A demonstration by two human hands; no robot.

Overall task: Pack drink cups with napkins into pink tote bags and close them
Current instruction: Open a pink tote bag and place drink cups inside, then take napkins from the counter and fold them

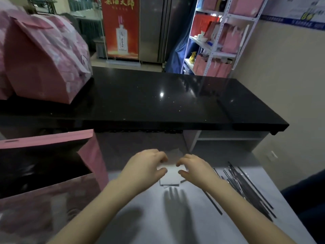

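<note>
Fingers on both hands are curled, and each hand pinches one side of the white napkins (pixel 171 176) between thumb and fingertips. The left hand (pixel 147 164) comes in from the lower left of the frame, knuckles up, wrist nearly straight, with its thumb on the napkins' left edge. The right hand (pixel 195 168) mirrors it from the lower right, its thumb on the right edge. The two bare forearms slope toward each other, so the hands nearly meet at lower centre.

The napkins sit just below the middle of the frame, over the pale work table (pixel 158 222). They lie roughly flat, their edges close to square with the frame. The stack looks nearly square and its far part is blurred, so its long axis cannot be told.

An open pink tote bag (pixel 93 155) stands at the lower left, mouth up and dark inside. Closed pink bags (pixel 44 67) stand at the upper left on the black counter (pixel 158 106). Thin dark straws (pixel 246 189) lie on the table right of the right forearm, running from upper left to lower right.
</note>
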